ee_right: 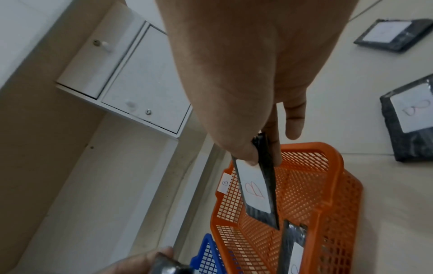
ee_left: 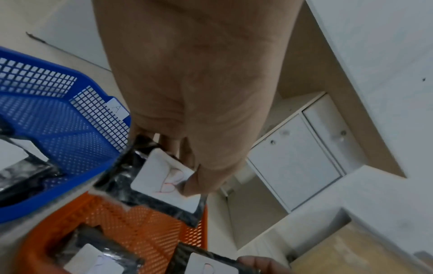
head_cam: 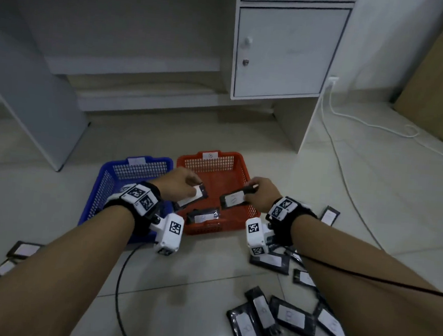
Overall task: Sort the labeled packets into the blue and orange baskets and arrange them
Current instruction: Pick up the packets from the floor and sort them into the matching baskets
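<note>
I pinch a B packet [head_cam: 192, 195] in my left hand [head_cam: 179, 184] and another [head_cam: 233, 199] in my right hand [head_cam: 259, 192] over the orange basket [head_cam: 238, 156], one packet already inside, many loose packets [head_cam: 291, 316] at 5 o'clock still unsorted on the floor.

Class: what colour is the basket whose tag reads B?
Orange basket; its B tag shows best in the right wrist view.
</note>
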